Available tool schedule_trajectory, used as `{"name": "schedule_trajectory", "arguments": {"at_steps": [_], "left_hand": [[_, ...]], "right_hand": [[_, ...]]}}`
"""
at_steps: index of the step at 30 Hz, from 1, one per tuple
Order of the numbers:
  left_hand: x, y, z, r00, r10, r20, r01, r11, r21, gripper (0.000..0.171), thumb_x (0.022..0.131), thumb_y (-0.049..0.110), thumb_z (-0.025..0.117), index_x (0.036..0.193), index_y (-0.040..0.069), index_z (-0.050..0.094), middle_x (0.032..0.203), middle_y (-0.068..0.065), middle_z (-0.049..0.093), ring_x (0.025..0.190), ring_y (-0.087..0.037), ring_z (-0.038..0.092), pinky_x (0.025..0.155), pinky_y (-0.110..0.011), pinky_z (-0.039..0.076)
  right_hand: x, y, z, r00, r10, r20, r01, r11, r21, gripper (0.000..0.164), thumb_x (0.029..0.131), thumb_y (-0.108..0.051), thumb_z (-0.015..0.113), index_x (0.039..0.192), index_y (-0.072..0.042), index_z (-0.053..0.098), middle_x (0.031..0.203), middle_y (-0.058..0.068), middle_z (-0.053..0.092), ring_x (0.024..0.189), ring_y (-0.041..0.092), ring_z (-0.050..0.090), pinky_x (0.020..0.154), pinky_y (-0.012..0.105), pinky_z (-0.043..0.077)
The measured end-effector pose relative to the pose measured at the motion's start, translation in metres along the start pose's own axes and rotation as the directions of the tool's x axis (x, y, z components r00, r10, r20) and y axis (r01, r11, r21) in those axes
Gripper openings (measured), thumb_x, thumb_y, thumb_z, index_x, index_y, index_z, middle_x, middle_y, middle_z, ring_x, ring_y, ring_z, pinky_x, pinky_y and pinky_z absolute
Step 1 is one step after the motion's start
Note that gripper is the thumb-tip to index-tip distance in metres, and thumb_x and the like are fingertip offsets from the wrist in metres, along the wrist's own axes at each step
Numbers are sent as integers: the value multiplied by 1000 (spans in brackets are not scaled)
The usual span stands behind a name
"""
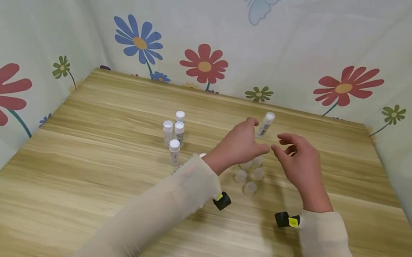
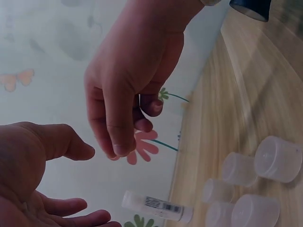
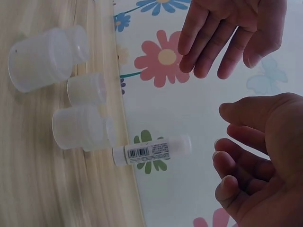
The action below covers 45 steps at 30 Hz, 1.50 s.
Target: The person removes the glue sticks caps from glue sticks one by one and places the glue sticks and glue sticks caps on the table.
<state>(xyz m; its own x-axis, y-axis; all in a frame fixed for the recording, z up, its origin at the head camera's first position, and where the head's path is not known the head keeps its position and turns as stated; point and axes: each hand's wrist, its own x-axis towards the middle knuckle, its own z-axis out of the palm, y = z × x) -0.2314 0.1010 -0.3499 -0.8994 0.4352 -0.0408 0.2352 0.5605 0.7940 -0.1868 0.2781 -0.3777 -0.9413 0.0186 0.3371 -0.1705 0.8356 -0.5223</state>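
Observation:
A lip-balm-like tube [image 1: 265, 125] with a barcode label and a translucent cap stands upright near the back of the table. Just left of and in front of it, my left hand [image 1: 238, 144] hovers with fingers extended and nothing held. My right hand [image 1: 300, 165] is raised to the right of the tube, its fingers loosely bent and holding nothing. The two thumbs point toward each other with a small gap. Below the hands sit several small translucent caps [image 1: 250, 188], some partly covered by my left hand in the head view.
Several similar white-topped tubes [image 1: 174, 152] stand together on the wooden table [image 1: 60, 195], left of the hands. My left sleeve [image 1: 161, 210] hides most of another white-topped item [image 1: 202, 156]. A flower-printed curtain [image 1: 280, 59] encloses the back and sides.

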Motion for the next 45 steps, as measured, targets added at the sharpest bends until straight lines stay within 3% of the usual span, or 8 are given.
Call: {"name": "schedule_trajectory", "arguments": {"at_steps": [5,14,27,35,40,45], "left_hand": [[12,-4,13,999,-35,-41,33,998,-53,69,88,32,67,143,6,35,124,-8,58,85,-17,58,70,-26,49],[27,-4,41,990,-83,-117,75,994,-73,71,90,39,64,146,7,34,129,-12,51,106,-20,56,90,-32,51],[57,-18,61,967,-172,-190,147,979,-139,64,93,32,62,145,5,35,133,-14,50,111,-23,57,92,-33,50],[77,-31,70,952,-171,-254,74,934,-349,53,93,20,62,140,6,42,133,-14,55,114,-25,59,89,-35,52],[89,-36,73,928,-189,-322,56,924,-379,51,92,16,64,138,6,46,135,-13,56,119,-27,58,95,-37,50],[98,-40,74,934,-228,-276,102,908,-407,53,93,18,62,142,9,43,140,-12,53,124,-27,56,98,-38,49]], "right_hand": [[9,7,4,999,36,-13,-36,999,9,38,95,-29,63,125,-6,62,113,18,66,89,29,62,69,36,49],[21,17,15,995,87,-40,-86,996,28,38,94,-30,64,124,-7,63,115,17,67,92,30,64,70,34,50],[43,31,23,975,220,14,-221,970,99,44,94,-37,61,129,-11,60,121,14,65,103,30,62,76,40,52],[56,37,28,972,234,12,-233,960,155,44,94,-34,63,130,-10,59,122,14,65,107,32,62,82,47,53],[60,40,29,972,236,21,-236,957,168,45,94,-34,63,131,-9,58,123,16,64,107,35,62,86,50,52],[61,42,33,970,239,30,-241,955,173,44,93,-32,64,131,-8,59,122,17,65,107,35,62,87,49,52]]}}
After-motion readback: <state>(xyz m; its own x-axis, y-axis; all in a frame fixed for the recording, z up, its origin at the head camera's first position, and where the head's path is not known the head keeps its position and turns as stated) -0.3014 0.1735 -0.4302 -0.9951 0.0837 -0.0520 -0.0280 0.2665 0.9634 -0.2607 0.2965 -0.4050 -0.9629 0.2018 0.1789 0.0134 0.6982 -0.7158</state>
